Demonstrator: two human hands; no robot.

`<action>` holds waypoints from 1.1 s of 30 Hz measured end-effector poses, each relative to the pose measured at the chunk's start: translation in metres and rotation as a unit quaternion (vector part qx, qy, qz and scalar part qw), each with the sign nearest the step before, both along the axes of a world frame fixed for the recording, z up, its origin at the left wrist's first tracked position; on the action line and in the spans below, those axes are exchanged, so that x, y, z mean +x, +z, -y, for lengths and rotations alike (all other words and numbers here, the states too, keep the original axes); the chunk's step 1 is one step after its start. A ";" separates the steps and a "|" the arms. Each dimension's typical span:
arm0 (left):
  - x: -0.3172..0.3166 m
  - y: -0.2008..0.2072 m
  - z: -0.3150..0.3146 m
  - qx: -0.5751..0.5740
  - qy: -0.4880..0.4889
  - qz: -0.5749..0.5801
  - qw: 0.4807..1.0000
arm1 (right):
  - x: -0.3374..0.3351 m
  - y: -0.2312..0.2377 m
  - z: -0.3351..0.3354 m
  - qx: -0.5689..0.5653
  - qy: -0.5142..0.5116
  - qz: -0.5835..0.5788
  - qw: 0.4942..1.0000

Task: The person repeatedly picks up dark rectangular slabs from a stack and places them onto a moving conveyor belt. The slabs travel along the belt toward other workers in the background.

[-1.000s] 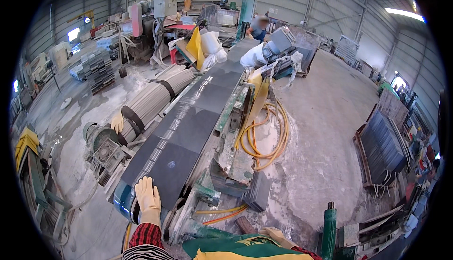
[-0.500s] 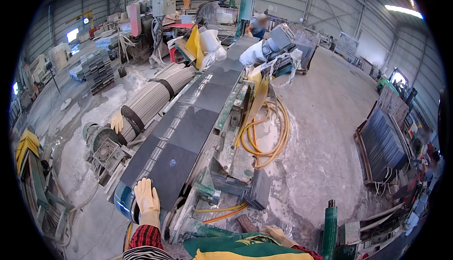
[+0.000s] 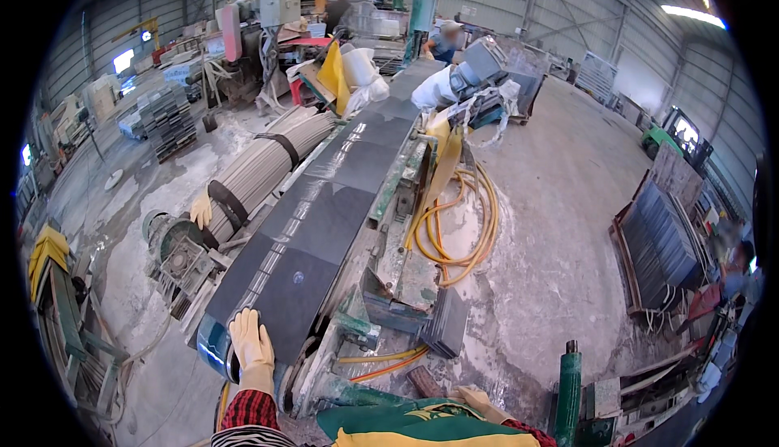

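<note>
My left hand (image 3: 253, 348), in a cream glove, lies flat with its fingers stretched out. It rests at the near end of a long conveyor, against the dark stone slab (image 3: 284, 272) and beside the blue curved belt end (image 3: 213, 343). Several dark slabs lie end to end along the conveyor. My right hand (image 3: 479, 402), also gloved, is low in front of me beside the green and yellow apron (image 3: 430, 423). Its fingers are mostly hidden, and I cannot tell whether it holds anything.
A roller bundle (image 3: 272, 163) with a loose glove (image 3: 201, 210) runs left of the conveyor. To its right are a coiled yellow hose (image 3: 475, 236), leaning slabs (image 3: 446, 325) and a green post (image 3: 568, 394). A co-worker (image 3: 444, 44) stands at the far end; racked slabs (image 3: 661, 236) stand right.
My left hand stays in place on the conveyor end, and the slabs look unmoved. At the far right the green forklift shows more fully, and a person there has shifted.
</note>
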State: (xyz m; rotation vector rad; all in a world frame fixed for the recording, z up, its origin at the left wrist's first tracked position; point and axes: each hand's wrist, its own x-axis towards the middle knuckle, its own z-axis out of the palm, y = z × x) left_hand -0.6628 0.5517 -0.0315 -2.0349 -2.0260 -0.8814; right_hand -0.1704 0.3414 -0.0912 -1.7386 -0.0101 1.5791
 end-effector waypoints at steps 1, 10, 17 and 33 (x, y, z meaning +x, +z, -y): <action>-0.001 0.000 0.000 0.001 -0.003 0.002 1.000 | -0.001 0.004 -0.002 0.004 0.001 -0.015 1.000; 0.000 0.009 0.007 -0.051 0.009 0.009 0.999 | 0.012 -0.023 0.009 0.015 0.078 0.013 0.997; -0.012 -0.007 0.008 -0.010 0.002 0.001 1.000 | 0.014 -0.033 0.010 0.027 0.042 -0.036 0.998; -0.015 -0.009 0.015 -0.009 0.003 0.012 1.000 | 0.038 -0.096 0.020 0.062 -0.012 -0.155 0.986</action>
